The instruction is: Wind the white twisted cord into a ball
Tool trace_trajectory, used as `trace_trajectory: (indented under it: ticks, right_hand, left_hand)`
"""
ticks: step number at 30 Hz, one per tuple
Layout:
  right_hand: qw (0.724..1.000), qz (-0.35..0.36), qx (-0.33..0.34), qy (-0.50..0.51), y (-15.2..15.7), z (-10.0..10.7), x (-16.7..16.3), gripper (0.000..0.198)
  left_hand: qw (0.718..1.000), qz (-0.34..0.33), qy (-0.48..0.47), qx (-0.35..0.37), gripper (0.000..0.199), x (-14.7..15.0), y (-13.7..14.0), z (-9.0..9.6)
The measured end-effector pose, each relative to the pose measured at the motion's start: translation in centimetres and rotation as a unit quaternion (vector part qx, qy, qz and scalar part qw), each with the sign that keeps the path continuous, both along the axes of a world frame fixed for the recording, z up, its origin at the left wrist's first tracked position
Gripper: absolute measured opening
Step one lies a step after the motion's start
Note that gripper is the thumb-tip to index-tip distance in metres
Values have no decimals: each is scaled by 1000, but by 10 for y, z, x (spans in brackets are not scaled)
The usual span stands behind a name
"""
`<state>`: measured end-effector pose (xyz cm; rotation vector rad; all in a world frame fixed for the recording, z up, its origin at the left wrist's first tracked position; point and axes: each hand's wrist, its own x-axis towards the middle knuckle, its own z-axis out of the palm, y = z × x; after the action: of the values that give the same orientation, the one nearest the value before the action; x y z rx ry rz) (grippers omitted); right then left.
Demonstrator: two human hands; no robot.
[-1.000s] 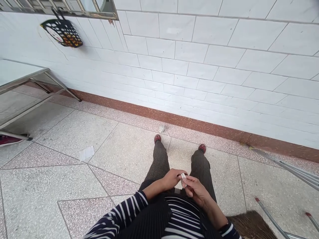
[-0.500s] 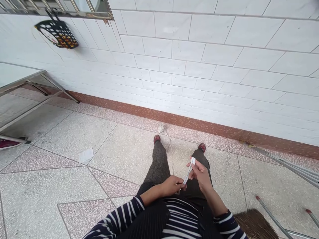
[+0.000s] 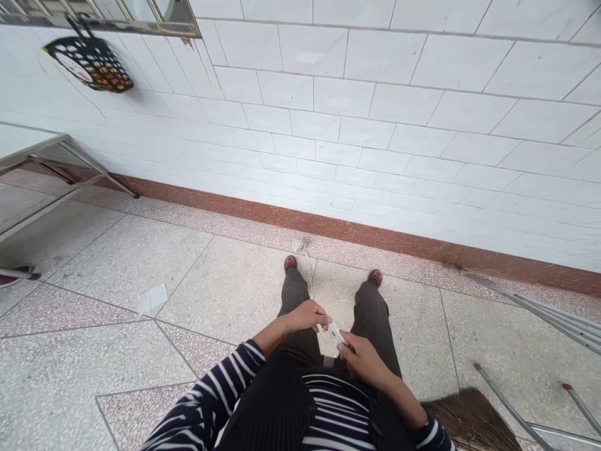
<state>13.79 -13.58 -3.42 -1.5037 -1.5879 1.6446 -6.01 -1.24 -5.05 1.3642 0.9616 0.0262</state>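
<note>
Above my lap, a short white strip (image 3: 337, 332), perhaps folded cord, is stretched between my two hands. My left hand (image 3: 307, 315) pinches its upper left end between thumb and fingers. The lower right end is gripped by my right hand (image 3: 364, 358), its fingers curled and partly hiding the strip. On the floor by the wall, just beyond my left shoe, lies a ball of white cord (image 3: 298, 245). A loose strand (image 3: 308, 266) runs from it toward my legs; whether it joins the strip cannot be made out.
A white paper (image 3: 153, 299) lies on the floor at left. A metal-framed table (image 3: 66, 141) stands against the tiled wall, below a hanging dotted bag (image 3: 91, 66). To my right are folded metal poles (image 3: 530, 307), a brown broom-like bundle (image 3: 469, 419) and metal legs (image 3: 507, 401).
My left hand has moved up and forward, while my right hand has come down. The strip now slants the other way, and its upper end is at my left hand.
</note>
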Motion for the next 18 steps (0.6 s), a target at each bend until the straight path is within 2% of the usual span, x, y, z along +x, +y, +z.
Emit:
trace_trajectory:
  ticks: [2,4,6,8,10,12,14,18]
  right_hand:
    - [999,-43,1,12,1,-1,-1,43]
    - [994,-93,-31,51,3,-4,-2,48]
    - [979,-145,-85,114,5,-7,-1,52]
    - [958,-192,-128,169,8,-8,0,57]
    - [943,-219,-153,200,9,-6,-1,59]
    - [941,-212,-161,207,10,-4,-4,59]
    - [946,-192,-159,208,10,0,-8,60]
    - [945,-178,-151,230,8,10,-15,58]
  left_hand:
    - [991,-22,59,116,30,5,3,2]
    - [969,-16,58,240,18,11,-2,7]
    - [953,-5,16,302,26,16,-16,12]
    - [954,-11,-21,298,32,19,-34,14]
    - [964,-20,-38,264,38,20,-51,11]
    - [972,-13,-50,230,45,20,-62,6]
    - [972,7,-60,227,49,19,-65,0]
    - [961,6,-86,262,27,19,-55,-3]
